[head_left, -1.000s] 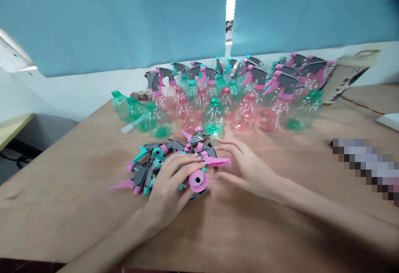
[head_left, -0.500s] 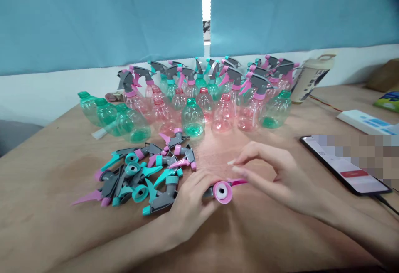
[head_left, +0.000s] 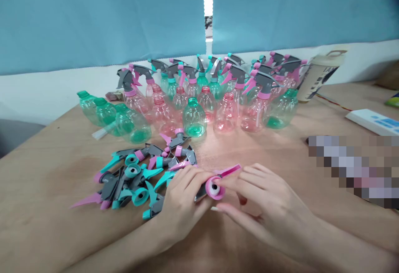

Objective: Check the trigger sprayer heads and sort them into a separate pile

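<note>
My left hand [head_left: 185, 196] is closed around a grey and pink trigger sprayer head [head_left: 215, 188]. Its pink collar faces me, showing a white insert with a dark hole, and its pink trigger sticks out to the upper right. My right hand [head_left: 260, 194] is at the collar's right side, index fingertip at the rim. The thumb is held apart below the collar, and nothing shows gripped between thumb and finger. Left of my left hand lies a pile of loose sprayer heads [head_left: 124, 181] in grey with pink or turquoise parts.
Behind the pile stand several pink and green clear bottles, such as an uncapped green bottle [head_left: 194, 119]. Farther back, several bottles carry sprayer heads [head_left: 263, 82]. At the right are a tall cup [head_left: 321, 75], a white power strip [head_left: 374, 120] and a pixelated patch over a phone.
My right hand has moved left and down to the sprayer head's collar, its thumb and index finger now farther apart. The held head has shifted slightly left, its trigger tilting upward.
</note>
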The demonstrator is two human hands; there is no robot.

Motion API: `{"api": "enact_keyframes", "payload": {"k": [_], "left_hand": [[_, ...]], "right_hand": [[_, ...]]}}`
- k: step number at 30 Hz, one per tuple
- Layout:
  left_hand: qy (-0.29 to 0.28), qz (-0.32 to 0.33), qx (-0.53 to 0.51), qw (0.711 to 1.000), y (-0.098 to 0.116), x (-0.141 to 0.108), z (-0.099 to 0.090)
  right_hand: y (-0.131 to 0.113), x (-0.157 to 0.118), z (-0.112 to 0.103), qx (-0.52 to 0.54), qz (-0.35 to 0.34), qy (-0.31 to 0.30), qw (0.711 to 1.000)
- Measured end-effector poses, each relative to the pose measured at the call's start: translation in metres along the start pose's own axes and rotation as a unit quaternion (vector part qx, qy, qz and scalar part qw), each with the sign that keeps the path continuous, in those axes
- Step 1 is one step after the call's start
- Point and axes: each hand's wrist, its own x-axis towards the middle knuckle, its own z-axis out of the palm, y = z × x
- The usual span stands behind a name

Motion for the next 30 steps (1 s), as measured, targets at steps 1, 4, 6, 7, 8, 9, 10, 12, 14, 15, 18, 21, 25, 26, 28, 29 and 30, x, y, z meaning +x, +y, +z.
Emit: {"api": "enact_keyframes", "payload": {"k": [1,4,6,7,8,9,10,12,14,15,18,21,25,26,28,29,30], "left_hand": [[0.004,0.007,0.012,1.0,-0.001,0.001,-0.001],[0.006,0.023,0.048,0.999,-0.004,0.001,-0.004],[0.005,0.031,0.07,0.997,-0.006,0.001,-0.006],[0.006,0.035,0.079,0.996,-0.007,0.001,-0.006],[0.007,0.038,0.087,0.995,-0.008,0.001,-0.007],[0.007,0.041,0.093,0.995,-0.009,0.001,-0.008],[0.006,0.043,0.098,0.994,-0.009,0.001,-0.009],[0.009,0.045,0.103,0.994,-0.011,0.001,-0.011],[0.017,0.043,0.108,0.993,-0.012,0.002,-0.013],[0.023,0.041,0.112,0.993,-0.013,0.002,-0.014],[0.034,0.032,0.117,0.992,-0.015,0.004,-0.018],[0.031,0.015,0.114,0.993,-0.018,0.007,-0.021],[0.036,-0.003,0.117,0.993,-0.023,0.009,-0.023],[0.039,-0.006,0.119,0.992,-0.024,0.01,-0.022],[0.039,-0.009,0.123,0.992,-0.027,0.01,-0.021],[0.038,-0.01,0.123,0.992,-0.028,0.01,-0.02],[0.037,-0.01,0.123,0.992,-0.029,0.01,-0.019]], "right_hand": [[-0.003,0.0,0.001,-0.009,0.007,0.003,1.0],[-0.012,-0.001,0.003,-0.043,0.023,0.006,0.999],[-0.015,-0.001,0.003,-0.047,0.028,-0.002,0.999],[-0.016,0.0,0.004,-0.042,0.032,-0.007,0.999],[-0.016,0.002,0.004,-0.032,0.038,-0.014,0.999],[-0.016,0.003,0.004,-0.02,0.046,-0.019,0.999],[-0.015,0.006,0.004,-0.004,0.057,-0.026,0.998],[-0.013,0.012,0.005,0.029,0.08,-0.034,0.996],[-0.01,0.019,0.005,0.056,0.095,-0.038,0.993],[-0.009,0.023,0.005,0.067,0.099,-0.042,0.992],[-0.004,0.035,0.004,0.092,0.112,-0.079,0.986],[0.002,0.047,0.002,0.11,0.12,-0.107,0.981],[0.007,0.055,0.004,0.099,0.112,-0.101,0.983],[0.008,0.056,0.005,0.092,0.111,-0.095,0.985],[0.009,0.056,0.009,0.082,0.112,-0.088,0.986],[0.01,0.055,0.01,0.079,0.115,-0.086,0.986],[0.011,0.054,0.012,0.079,0.119,-0.084,0.986]]}}
